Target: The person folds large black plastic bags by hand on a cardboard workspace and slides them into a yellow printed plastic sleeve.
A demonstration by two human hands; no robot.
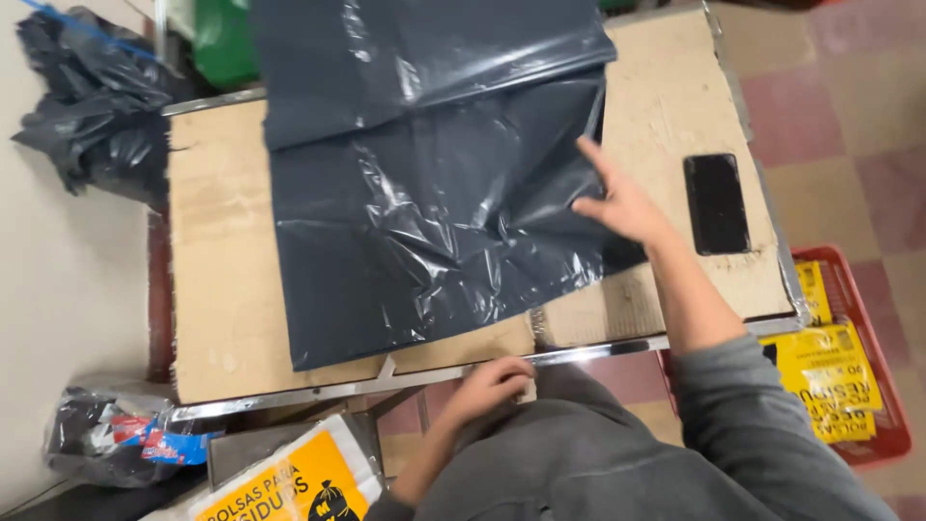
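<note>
We've got the right hand (622, 205) out over the bench (227, 289), fingers spread wide and flat, pressing on the right edge of the dark grey plastic bag (424, 222); nothing is pinched in that grip. The left hand (492, 381) sits nearer us at the front metal rim, fingers curled over the edge; we cannot tell whether it clutches anything.

The bag lies spread across the middle of the bench, leftward of the right hand, with a second sheet (424, 58) overlapping it at the far side. It's thin, glossy film, creased and wrinkled, its lower edge slanting toward the front rim.

Risks as we judge them: that slick film could slide on the rough, worn cardboard top under only a flat palm, bunching instead of smoothing. A black phone (717, 203) lies just right of the wrist, so a sweep of the forearm might knock it toward the red crate (873, 386) of yellow packets. The front corner of the bag, near the left hand, could snag on the metal rim.
</note>
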